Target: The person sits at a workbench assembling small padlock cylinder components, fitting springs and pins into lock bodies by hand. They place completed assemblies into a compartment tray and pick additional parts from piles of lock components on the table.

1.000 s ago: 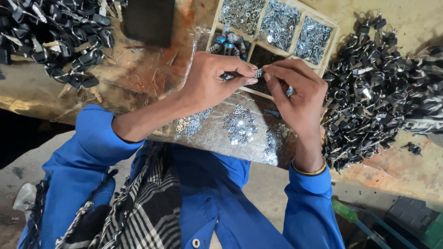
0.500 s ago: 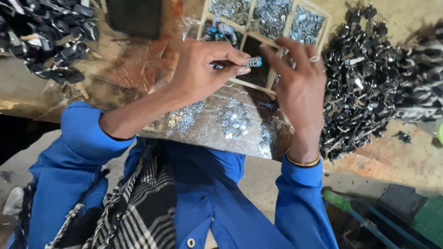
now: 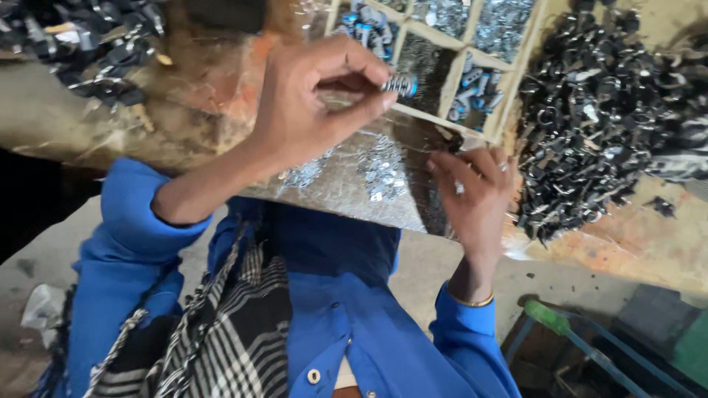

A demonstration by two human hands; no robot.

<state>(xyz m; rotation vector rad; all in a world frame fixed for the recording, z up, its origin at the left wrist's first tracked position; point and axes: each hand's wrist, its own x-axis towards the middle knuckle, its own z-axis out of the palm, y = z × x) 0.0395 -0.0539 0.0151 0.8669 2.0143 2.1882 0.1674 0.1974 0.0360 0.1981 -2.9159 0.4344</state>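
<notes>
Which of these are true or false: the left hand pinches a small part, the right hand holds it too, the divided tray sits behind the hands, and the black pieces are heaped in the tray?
1. The left hand pinches a small blue-tipped metal part. True.
2. The right hand grips that part too. False: it is apart, lower down.
3. A divided tray lies beyond the hands. True.
4. The black pieces fill the tray. False: they are heaped beside it.

Worn orange-brown workbench point(image 3: 627, 250) (stained), grey concrete floor point(image 3: 457, 273) below, dim light.
</notes>
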